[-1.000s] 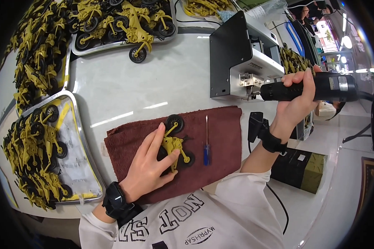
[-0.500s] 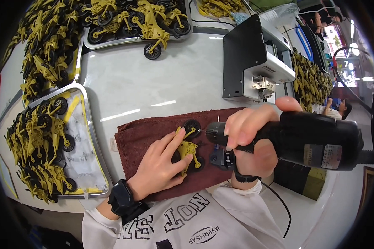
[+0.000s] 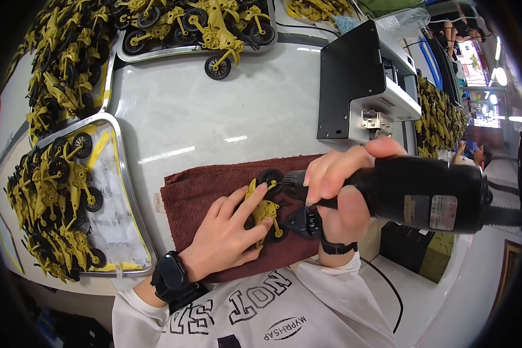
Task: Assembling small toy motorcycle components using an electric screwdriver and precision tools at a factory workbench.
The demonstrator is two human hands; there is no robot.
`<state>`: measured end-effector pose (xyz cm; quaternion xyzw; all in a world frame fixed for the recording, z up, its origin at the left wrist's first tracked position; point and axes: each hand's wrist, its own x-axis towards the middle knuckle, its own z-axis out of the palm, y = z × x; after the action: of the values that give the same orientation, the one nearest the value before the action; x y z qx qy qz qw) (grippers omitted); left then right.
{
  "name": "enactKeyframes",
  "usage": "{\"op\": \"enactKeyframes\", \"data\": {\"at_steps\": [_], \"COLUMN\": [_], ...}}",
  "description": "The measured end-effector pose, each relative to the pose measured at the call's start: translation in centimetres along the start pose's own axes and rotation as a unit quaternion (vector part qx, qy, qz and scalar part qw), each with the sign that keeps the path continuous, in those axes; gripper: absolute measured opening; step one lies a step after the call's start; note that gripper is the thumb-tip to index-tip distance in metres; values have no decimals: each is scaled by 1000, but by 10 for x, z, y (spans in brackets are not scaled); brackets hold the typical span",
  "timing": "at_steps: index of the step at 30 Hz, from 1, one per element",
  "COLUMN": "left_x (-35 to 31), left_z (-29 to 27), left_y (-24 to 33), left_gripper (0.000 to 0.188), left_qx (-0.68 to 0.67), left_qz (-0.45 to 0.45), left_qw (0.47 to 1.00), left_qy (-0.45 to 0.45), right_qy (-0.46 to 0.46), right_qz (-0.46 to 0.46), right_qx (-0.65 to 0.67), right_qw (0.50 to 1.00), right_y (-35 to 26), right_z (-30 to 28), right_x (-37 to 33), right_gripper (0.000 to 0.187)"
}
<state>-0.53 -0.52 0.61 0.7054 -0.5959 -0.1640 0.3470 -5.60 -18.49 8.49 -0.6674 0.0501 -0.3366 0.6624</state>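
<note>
A yellow toy motorcycle [image 3: 264, 213] with black wheels lies on its side on a folded brown cloth [image 3: 182, 200]. My left hand [image 3: 221, 233] grips it against the cloth, with the index finger reaching toward the upper wheel [image 3: 271, 179] and the thumb on the body. In my right hand [image 3: 343, 200] is a black electric screwdriver [image 3: 426, 194], held roughly level, fingers wrapped around its front part. Its nose meets the hub area of the upper wheel. The contact of the bit itself is hard to make out.
Metal-rimmed trays [image 3: 122, 145] piled with yellow toy motorcycles [image 3: 64, 200] stand at the left and at the back. A black-and-white machine [image 3: 359, 87] stands at the back right. One motorcycle's wheel [image 3: 217, 67] overhangs the back tray's edge. A cable [image 3: 391, 284] runs at the lower right.
The screwdriver has moved slightly left, its nose now right at the upper wheel's hub. My left index finger has shifted a little toward that wheel. The motorcycle stays on the cloth.
</note>
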Motion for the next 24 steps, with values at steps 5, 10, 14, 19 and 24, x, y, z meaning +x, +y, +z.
{"op": "enactKeyframes", "data": {"at_steps": [5, 10, 14, 19, 24], "left_x": [4, 3, 4, 13, 5], "left_z": [-4, 3, 2, -7, -15], "left_y": [3, -1, -5, 2, 4], "left_gripper": [39, 42, 47, 46, 52], "left_qx": [-3, -13, -17, -37, 6], "left_qz": [22, 17, 6, 29, 31], "left_qw": [1000, 1000, 1000, 999, 999], "left_qy": [-6, 7, 13, -3, -20], "right_qy": [-59, -50, -54, -56, -145], "right_qz": [-100, -35, -2, -14, 40], "right_qx": [25, 6, -19, -5, -129], "right_qw": [993, 998, 998, 998, 980], "right_y": [12, 17, 16, 5, -19], "right_z": [-11, -8, -5, -16, -21], "right_x": [-5, 3, 8, 3, 11], "right_gripper": [58, 56, 51, 45, 21]}}
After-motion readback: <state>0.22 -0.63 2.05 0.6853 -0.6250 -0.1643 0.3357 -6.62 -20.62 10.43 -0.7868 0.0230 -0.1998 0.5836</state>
